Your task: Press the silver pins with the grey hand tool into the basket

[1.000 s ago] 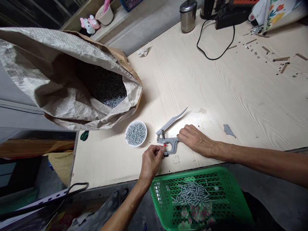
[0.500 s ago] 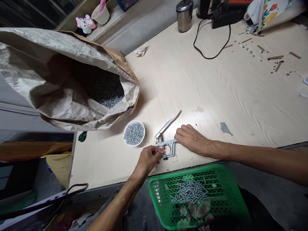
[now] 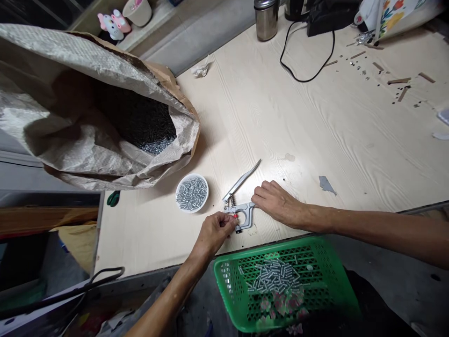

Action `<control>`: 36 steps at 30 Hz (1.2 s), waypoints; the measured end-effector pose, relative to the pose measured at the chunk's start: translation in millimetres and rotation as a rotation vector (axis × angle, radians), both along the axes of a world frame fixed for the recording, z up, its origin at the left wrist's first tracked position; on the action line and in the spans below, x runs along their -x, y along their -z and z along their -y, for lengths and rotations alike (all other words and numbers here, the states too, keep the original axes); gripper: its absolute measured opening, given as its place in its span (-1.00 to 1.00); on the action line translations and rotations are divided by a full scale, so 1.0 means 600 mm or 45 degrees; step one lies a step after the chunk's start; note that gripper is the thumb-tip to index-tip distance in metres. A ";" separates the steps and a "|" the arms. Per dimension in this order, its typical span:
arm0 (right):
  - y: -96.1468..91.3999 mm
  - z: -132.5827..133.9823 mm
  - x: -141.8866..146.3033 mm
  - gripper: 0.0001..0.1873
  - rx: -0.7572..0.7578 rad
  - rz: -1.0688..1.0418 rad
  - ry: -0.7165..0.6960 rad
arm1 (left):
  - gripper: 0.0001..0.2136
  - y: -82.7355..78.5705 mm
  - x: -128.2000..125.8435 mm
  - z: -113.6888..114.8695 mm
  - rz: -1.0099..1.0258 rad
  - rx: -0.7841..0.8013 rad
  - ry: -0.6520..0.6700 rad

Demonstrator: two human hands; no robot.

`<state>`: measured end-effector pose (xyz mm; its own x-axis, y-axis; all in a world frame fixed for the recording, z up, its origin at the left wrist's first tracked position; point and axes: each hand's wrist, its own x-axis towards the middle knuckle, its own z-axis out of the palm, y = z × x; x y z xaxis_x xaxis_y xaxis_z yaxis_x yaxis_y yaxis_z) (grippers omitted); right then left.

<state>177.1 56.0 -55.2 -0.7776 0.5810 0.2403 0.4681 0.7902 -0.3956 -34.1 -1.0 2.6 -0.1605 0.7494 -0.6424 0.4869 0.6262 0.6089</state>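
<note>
Grey snap-fastener pliers [image 3: 248, 216] lie on the table, their upper lever raised and a coil spring showing near the hinge. My right hand [image 3: 277, 202] is closed round the end of the lower handle. At the jaws, beside a red part, my left hand [image 3: 218, 230] has its fingers pinched together; whatever they hold is hidden. Left of the pliers stands a white bowl [image 3: 207, 195] full of thin silver metal pieces. Below the table edge, a green basket [image 3: 329, 267] holds a pile of ribbed silver pieces [image 3: 277, 276] that look like small springs.
A large woven sack [image 3: 105, 161] with dark metal pieces inside leans open at the left. Green-handled scissors [image 3: 113, 198] lie by the table's left edge. Toward the back are a metal canister [image 3: 265, 22], a black cable [image 3: 296, 80] and scattered scraps [image 3: 399, 81].
The view has shifted slightly, so everything sits a little further left and up. Both hands keep their places on the pliers.
</note>
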 end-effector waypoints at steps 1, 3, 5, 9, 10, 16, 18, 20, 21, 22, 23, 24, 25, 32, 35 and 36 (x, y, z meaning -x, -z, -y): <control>-0.001 -0.001 0.001 -0.78 0.001 -0.003 0.001 | -0.70 0.002 -0.001 0.002 -0.006 -0.004 -0.011; -0.001 -0.002 0.001 -0.78 -0.008 -0.017 -0.008 | -0.69 0.004 -0.004 0.005 -0.004 0.004 -0.054; 0.000 -0.004 0.000 -0.79 -0.028 -0.031 -0.019 | -0.69 0.003 -0.008 0.006 0.022 0.029 -0.109; 0.005 -0.005 0.001 -0.80 -0.063 -0.033 -0.010 | -0.70 -0.004 -0.017 0.008 0.093 0.047 -0.222; 0.006 -0.004 0.001 -0.81 -0.067 -0.026 -0.011 | -0.71 -0.006 -0.019 0.009 0.103 0.042 -0.241; -0.006 -0.010 -0.002 -0.84 0.038 0.017 -0.039 | -0.70 -0.002 -0.017 0.016 0.123 -0.001 -0.250; -0.014 -0.021 -0.010 -0.51 0.056 -0.003 -0.033 | -0.70 0.001 -0.015 0.018 0.113 0.004 -0.234; -0.021 -0.038 -0.020 -0.18 0.029 0.013 -0.014 | -0.72 0.003 -0.013 0.020 0.115 0.011 -0.231; -0.025 -0.048 -0.024 -0.07 0.014 0.044 -0.013 | -0.72 0.004 -0.012 0.021 0.118 0.009 -0.235; -0.028 -0.057 -0.027 -0.01 0.004 0.082 -0.020 | -0.73 0.004 -0.012 0.021 0.122 0.006 -0.239; -0.032 -0.066 -0.029 0.00 0.002 0.119 -0.037 | -0.73 0.005 -0.012 0.022 0.127 -0.001 -0.244; -0.037 -0.073 -0.030 -0.02 0.006 0.151 -0.060 | -0.73 0.005 -0.012 0.022 0.129 -0.008 -0.248; -0.042 -0.078 -0.029 -0.05 0.011 0.177 -0.079 | -0.72 0.005 -0.012 0.022 0.130 -0.013 -0.249; -0.067 -0.086 -0.015 -0.18 0.026 0.313 -0.134 | -0.71 0.003 -0.016 0.023 0.142 -0.034 -0.266; -0.062 -0.085 -0.015 -0.20 0.023 0.304 -0.126 | -0.71 0.002 -0.018 0.022 0.136 -0.042 -0.272; -0.060 -0.085 -0.016 -0.20 0.020 0.290 -0.120 | -0.71 0.001 -0.018 0.021 0.129 -0.043 -0.264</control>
